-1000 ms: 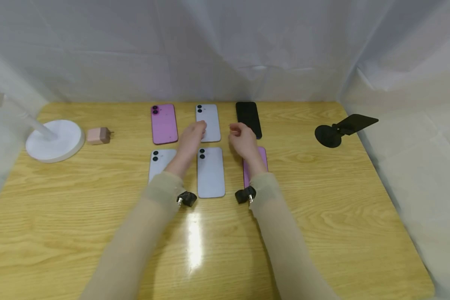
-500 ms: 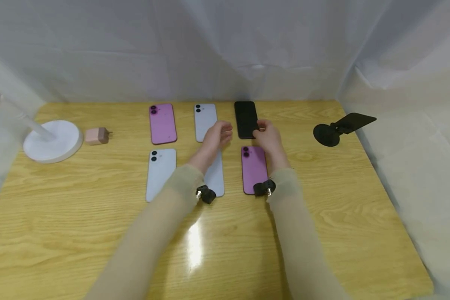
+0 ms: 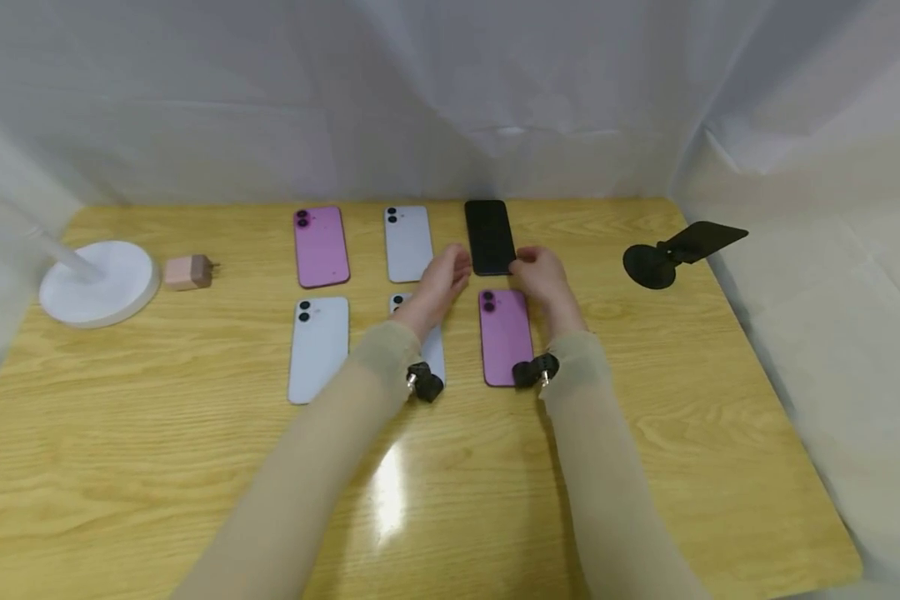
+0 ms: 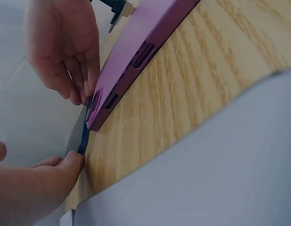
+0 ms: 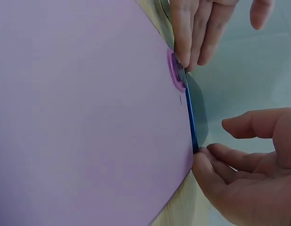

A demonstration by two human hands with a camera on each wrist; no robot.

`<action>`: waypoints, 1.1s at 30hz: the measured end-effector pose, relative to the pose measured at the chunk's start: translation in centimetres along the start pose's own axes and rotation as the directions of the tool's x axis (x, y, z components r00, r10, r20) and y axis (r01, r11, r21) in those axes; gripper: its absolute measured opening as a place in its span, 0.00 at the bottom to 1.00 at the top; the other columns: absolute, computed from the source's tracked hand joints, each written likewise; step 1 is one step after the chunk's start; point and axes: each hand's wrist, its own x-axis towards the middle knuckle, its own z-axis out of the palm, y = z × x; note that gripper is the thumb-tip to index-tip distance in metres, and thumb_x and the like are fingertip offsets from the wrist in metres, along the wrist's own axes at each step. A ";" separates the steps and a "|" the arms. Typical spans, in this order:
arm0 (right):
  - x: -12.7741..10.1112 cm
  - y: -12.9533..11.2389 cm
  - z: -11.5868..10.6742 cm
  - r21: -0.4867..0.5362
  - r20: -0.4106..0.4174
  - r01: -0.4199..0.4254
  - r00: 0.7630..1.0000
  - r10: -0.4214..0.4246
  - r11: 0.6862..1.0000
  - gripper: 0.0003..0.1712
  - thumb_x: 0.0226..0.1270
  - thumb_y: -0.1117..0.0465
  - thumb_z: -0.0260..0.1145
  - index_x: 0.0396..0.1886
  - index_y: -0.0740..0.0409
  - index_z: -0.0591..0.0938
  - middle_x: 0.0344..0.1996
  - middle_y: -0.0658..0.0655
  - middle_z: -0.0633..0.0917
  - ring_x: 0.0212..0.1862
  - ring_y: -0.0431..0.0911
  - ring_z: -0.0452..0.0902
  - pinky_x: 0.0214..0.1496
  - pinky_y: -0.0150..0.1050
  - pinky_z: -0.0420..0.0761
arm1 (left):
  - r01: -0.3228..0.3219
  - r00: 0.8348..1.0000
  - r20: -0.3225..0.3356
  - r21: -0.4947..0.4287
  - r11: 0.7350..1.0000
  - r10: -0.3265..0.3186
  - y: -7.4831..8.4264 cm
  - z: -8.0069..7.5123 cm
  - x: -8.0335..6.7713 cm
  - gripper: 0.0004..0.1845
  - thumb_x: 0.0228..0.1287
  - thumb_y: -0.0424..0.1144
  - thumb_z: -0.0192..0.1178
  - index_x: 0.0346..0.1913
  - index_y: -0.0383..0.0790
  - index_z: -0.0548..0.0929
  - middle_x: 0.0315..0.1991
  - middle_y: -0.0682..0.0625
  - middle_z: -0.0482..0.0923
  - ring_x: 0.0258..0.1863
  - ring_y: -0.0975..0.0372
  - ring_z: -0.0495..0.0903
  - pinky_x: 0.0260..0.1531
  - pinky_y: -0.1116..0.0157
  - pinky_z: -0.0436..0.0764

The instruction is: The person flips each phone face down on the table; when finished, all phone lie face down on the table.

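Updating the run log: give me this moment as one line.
left hand: fingertips on black phone near corner | right hand: fingertips on opposite corner | phone flat on table

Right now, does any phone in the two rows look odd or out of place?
One: the black phone at the right end of the back row shows no camera lenses, seemingly screen up, while the pink and pale ones lie backs up. Left hand and right hand touch its near corners.
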 end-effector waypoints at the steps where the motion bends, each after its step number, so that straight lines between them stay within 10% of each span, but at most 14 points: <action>1: 0.0 0.0 0.0 0.020 0.004 -0.006 1.000 0.006 1.000 0.26 0.68 0.63 0.55 0.65 0.66 0.69 0.61 0.64 0.72 0.61 0.53 0.67 0.65 0.43 0.70 | 0.000 1.000 0.001 0.005 1.000 0.000 0.0 0.0 0.0 0.28 0.74 0.42 0.40 0.68 0.25 0.60 0.68 0.37 0.60 0.67 0.52 0.60 0.68 0.66 0.61; 18: -0.1 0.4 0.1 0.216 -0.003 -0.097 0.995 0.100 0.972 0.26 0.65 0.64 0.60 0.62 0.68 0.69 0.58 0.64 0.73 0.56 0.51 0.70 0.60 0.40 0.74 | 0.006 1.000 0.017 0.116 0.993 -0.008 -0.3 0.6 0.0 0.30 0.74 0.46 0.41 0.70 0.30 0.59 0.69 0.41 0.60 0.67 0.55 0.61 0.67 0.68 0.62; 33: -0.2 -0.2 0.6 0.470 -0.105 0.012 0.994 0.043 0.882 0.23 0.60 0.75 0.58 0.57 0.73 0.73 0.41 0.55 0.74 0.38 0.42 0.70 0.48 0.35 0.77 | 0.011 1.000 0.015 0.046 0.999 -0.012 -0.3 0.6 -0.2 0.27 0.73 0.43 0.43 0.66 0.27 0.64 0.66 0.40 0.64 0.66 0.54 0.63 0.66 0.67 0.64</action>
